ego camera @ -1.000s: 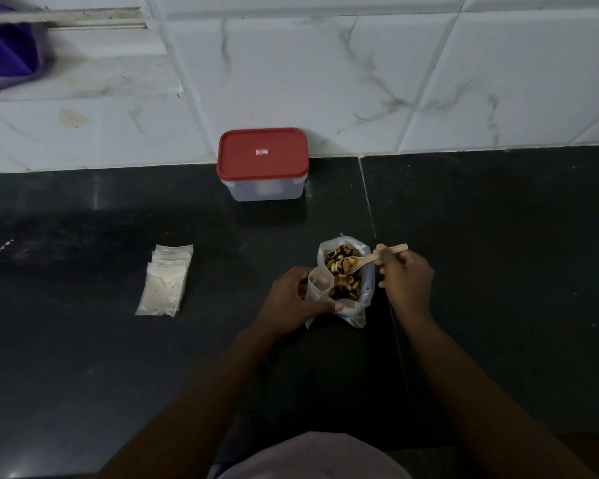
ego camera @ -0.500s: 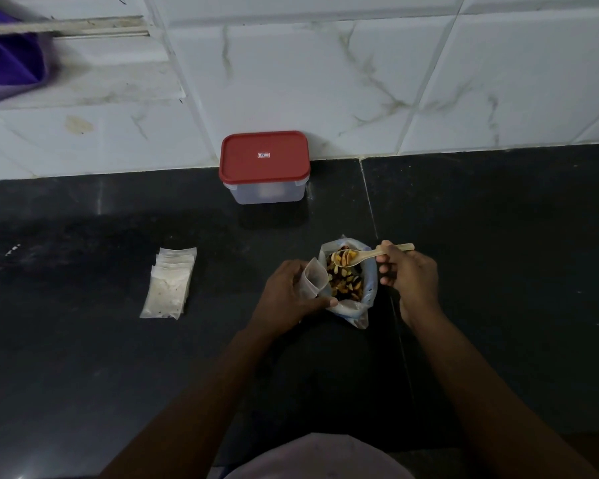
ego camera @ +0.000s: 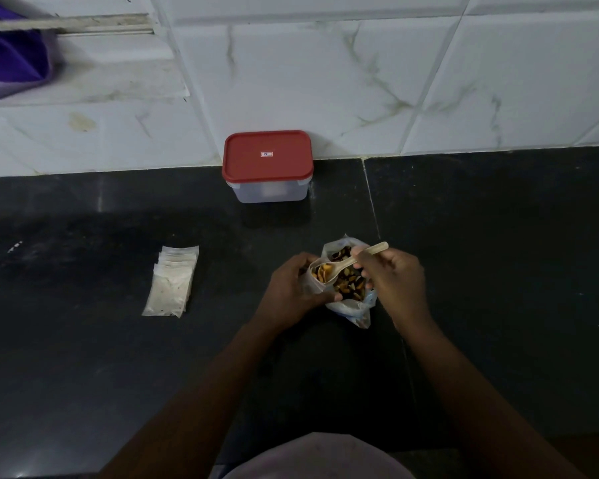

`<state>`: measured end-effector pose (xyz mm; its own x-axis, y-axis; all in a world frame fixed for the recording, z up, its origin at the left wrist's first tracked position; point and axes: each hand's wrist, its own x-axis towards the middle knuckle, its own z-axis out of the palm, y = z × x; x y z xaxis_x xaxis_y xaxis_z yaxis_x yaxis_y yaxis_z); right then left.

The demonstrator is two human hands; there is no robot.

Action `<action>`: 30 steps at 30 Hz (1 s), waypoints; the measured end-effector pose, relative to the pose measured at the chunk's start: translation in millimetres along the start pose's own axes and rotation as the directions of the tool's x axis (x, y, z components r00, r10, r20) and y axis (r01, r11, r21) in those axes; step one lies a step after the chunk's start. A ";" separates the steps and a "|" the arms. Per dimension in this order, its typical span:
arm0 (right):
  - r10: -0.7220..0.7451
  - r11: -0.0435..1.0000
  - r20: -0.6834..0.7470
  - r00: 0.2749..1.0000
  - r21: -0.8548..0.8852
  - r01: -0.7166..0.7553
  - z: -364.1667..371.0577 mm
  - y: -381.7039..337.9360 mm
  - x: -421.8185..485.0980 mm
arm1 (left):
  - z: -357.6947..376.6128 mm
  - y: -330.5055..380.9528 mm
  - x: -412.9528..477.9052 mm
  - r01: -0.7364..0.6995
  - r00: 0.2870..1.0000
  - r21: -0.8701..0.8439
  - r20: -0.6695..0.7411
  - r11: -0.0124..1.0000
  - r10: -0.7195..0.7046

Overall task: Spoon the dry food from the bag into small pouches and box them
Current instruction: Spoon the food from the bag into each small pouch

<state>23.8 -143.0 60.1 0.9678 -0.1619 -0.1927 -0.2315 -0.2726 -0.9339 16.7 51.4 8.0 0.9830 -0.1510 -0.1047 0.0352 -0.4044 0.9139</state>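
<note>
A clear plastic bag (ego camera: 355, 311) of brown and black dry food stands open on the dark counter. My left hand (ego camera: 293, 292) holds a small clear pouch (ego camera: 313, 283) open beside the bag's left edge. My right hand (ego camera: 391, 278) grips a wooden spoon (ego camera: 346, 262) by its handle. The spoon's bowl, loaded with food, sits tilted at the pouch's mouth. A stack of empty pouches (ego camera: 172, 280) lies flat to the left. A clear box with a red lid (ego camera: 267, 157) stands shut against the wall tiles.
The dark stone counter (ego camera: 498, 254) runs up to a white marble-tiled wall (ego camera: 360, 70). A purple object (ego camera: 11, 63) sits on a ledge at the top left. My pale garment (ego camera: 317, 458) shows at the bottom edge.
My right hand lifted the loaded spoon out of the bag and carried it left to the mouth of the pouch. My left hand kept the pouch open beside the bag.
</note>
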 end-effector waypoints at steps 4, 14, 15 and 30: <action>-0.304 0.906 0.191 0.933 -0.245 0.345 -3.4 -1.4 -3.2 | 0.9 1.4 -1.6 -0.006 1.000 -0.022 -0.012 1.000 0.005; -0.526 0.729 0.327 0.785 -0.303 0.614 -10.3 8.9 -9.7 | 7.5 5.3 -4.4 -0.039 0.999 -0.077 -0.034 0.996 0.036; -0.537 0.733 0.293 0.791 -0.301 0.610 -11.1 8.1 -10.8 | 7.8 5.3 -4.2 -0.027 0.999 -0.080 -0.035 0.996 0.024; -0.326 0.896 -0.143 0.935 -0.362 0.257 -30.0 32.9 15.8 | 4.8 -6.1 -6.7 0.166 0.986 -0.027 -0.022 0.986 -0.166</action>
<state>28.5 -183.0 35.4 0.9659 -0.1978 0.1671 0.0055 -0.6296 -0.7769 9.0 50.5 1.3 0.9672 -0.0614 -0.2464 0.2023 -0.3998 0.8940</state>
